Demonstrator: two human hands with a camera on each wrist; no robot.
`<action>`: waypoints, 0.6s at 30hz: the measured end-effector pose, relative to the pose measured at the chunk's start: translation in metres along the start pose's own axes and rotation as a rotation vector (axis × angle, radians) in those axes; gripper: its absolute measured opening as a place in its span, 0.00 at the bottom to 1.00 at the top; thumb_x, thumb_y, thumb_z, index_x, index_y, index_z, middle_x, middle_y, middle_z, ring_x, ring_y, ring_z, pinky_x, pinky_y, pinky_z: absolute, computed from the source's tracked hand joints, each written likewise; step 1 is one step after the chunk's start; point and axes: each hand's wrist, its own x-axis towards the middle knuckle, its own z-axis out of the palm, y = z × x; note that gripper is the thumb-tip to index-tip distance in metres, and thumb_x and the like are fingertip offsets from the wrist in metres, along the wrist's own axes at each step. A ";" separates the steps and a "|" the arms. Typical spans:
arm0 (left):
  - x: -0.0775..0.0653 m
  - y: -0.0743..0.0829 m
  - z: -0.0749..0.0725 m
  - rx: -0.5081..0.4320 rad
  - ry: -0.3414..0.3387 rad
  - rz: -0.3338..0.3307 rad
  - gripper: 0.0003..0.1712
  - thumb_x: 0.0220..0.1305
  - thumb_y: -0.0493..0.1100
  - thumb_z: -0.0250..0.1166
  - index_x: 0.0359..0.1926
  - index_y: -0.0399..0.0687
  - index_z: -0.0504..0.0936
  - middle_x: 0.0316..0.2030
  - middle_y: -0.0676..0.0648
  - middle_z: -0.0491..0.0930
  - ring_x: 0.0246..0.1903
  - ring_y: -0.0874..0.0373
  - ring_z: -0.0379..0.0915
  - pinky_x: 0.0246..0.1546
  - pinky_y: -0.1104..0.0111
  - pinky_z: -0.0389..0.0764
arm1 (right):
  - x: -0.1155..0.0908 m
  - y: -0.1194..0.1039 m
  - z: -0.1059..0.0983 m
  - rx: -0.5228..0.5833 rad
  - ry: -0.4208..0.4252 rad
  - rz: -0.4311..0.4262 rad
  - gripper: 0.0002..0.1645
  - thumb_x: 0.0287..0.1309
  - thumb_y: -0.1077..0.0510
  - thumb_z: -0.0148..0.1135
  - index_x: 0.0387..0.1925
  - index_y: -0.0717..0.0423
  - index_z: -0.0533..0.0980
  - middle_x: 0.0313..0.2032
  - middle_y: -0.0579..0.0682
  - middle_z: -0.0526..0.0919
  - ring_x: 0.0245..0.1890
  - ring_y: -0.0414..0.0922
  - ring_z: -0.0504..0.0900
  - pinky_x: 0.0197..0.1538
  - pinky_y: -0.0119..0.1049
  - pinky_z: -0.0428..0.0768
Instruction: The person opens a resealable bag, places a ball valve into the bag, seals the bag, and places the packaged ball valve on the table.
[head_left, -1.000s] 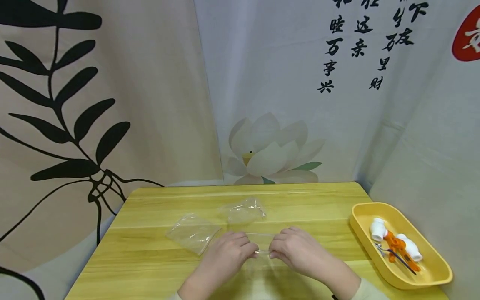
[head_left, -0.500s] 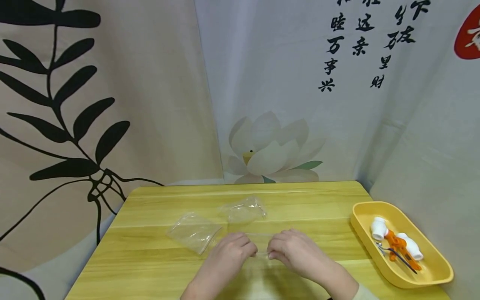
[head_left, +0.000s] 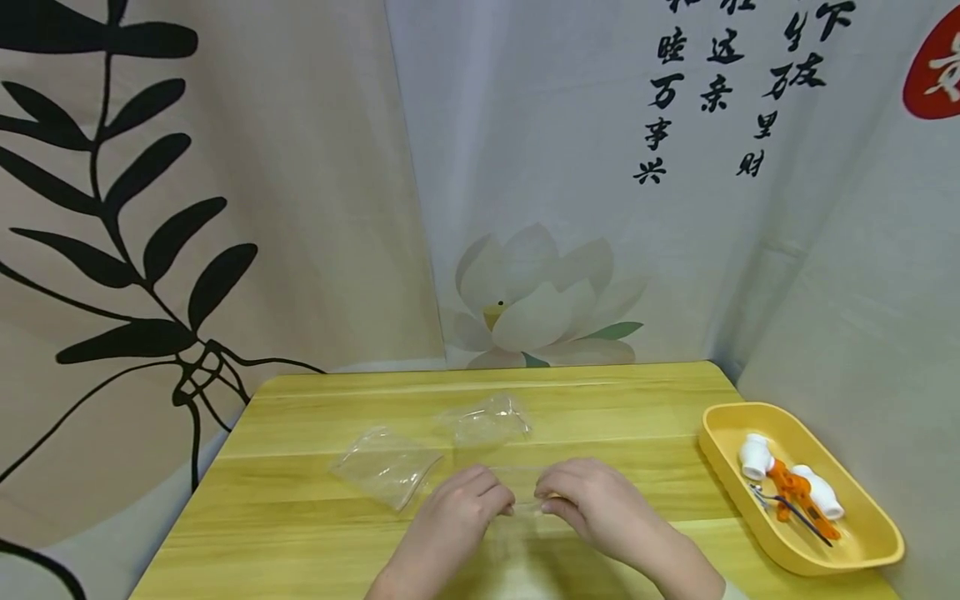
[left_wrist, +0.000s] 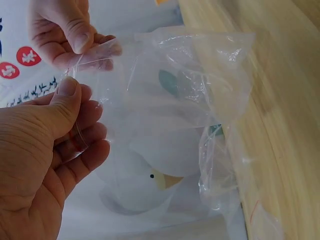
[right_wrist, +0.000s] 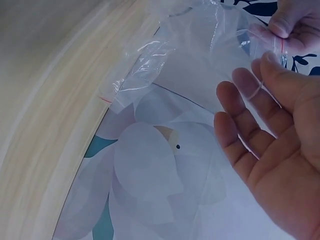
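Note:
Both hands are at the mouth of a clear plastic zip bag (left_wrist: 170,80), which hangs spread out beyond the fingers in the left wrist view. My left hand (head_left: 461,512) pinches the bag's edge between thumb and fingers. A little to the right, my right hand (head_left: 600,512) holds the other end of that edge; in the left wrist view its fingertips show through the film, with the thumb in front. A red line (right_wrist: 281,45) runs along the bag's mouth in the right wrist view. In the head view the see-through bag is faint against the wood.
Two more clear bags lie on the wooden table (head_left: 300,533): one at left (head_left: 386,467), another farther back (head_left: 491,421). A yellow tray (head_left: 873,550) on the right holds white plastic fittings (head_left: 756,457), an orange tool (head_left: 798,496) and a dark-handled thin tool (head_left: 806,523). A printed curtain (head_left: 330,208) hangs behind.
The hands stay nearly in place over the bag. My right thumb has moved slightly apart from the forefinger, and the bag's edge between the hands shows less brightly than a second ago.

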 end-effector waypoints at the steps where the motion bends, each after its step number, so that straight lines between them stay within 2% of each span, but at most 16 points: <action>1: -0.001 0.000 0.000 -0.003 0.002 -0.003 0.16 0.48 0.35 0.81 0.32 0.56 0.84 0.33 0.62 0.82 0.38 0.70 0.77 0.45 0.81 0.79 | 0.000 0.000 0.000 0.001 0.004 0.001 0.13 0.51 0.60 0.82 0.38 0.48 0.86 0.41 0.39 0.90 0.42 0.40 0.89 0.47 0.37 0.89; 7: -0.003 -0.002 0.003 0.008 0.031 0.007 0.14 0.48 0.38 0.81 0.32 0.56 0.84 0.32 0.62 0.83 0.36 0.70 0.77 0.43 0.81 0.79 | -0.002 -0.003 0.001 -0.004 0.017 0.010 0.13 0.52 0.60 0.82 0.39 0.48 0.86 0.43 0.41 0.91 0.43 0.41 0.89 0.47 0.38 0.89; 11: -0.005 -0.004 0.004 0.003 0.056 0.014 0.13 0.49 0.39 0.81 0.31 0.56 0.84 0.32 0.62 0.83 0.35 0.69 0.77 0.42 0.81 0.79 | -0.002 -0.006 0.000 0.002 0.064 0.007 0.15 0.51 0.61 0.82 0.40 0.48 0.86 0.46 0.44 0.92 0.45 0.43 0.90 0.47 0.38 0.90; 18: -0.010 -0.008 0.004 -0.005 0.087 0.007 0.09 0.55 0.44 0.78 0.32 0.54 0.84 0.32 0.61 0.82 0.34 0.68 0.75 0.40 0.81 0.78 | -0.009 -0.008 -0.009 0.012 0.141 0.022 0.15 0.56 0.57 0.81 0.44 0.43 0.85 0.50 0.41 0.90 0.48 0.43 0.90 0.54 0.29 0.87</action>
